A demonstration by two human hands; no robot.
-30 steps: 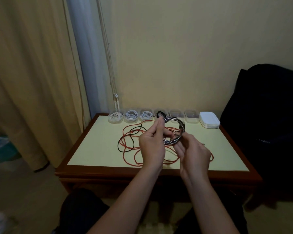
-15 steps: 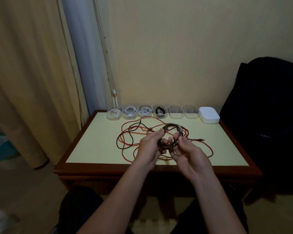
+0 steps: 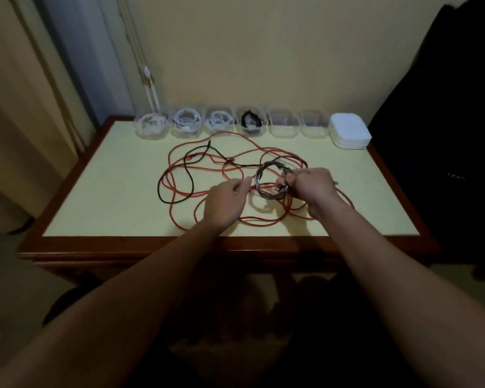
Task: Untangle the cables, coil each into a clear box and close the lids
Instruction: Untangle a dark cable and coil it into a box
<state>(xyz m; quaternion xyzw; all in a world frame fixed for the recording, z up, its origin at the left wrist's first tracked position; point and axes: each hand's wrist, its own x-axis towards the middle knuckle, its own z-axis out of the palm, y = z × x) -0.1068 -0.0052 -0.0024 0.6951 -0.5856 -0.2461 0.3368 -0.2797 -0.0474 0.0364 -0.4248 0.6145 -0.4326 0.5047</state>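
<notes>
Pinches the grey coiled cable (image 3: 259,175) at its right rim with the right hand (image 3: 315,189), fingers curled round the strands. Shows it as a neat ring of several turns, low over the table (image 3: 109,191), above loose loops of red cable (image 3: 263,224), with a black cable (image 3: 159,189) further left. Curls the left hand (image 3: 226,204) just beside the ring's left rim; cannot tell whether it pinches a strand. Stretches both forearms over the near edge. Has bare tabletop either side of the tangle and, along the far edge, clear boxes (image 3: 283,127) beside stacked white lids (image 3: 349,134).
</notes>
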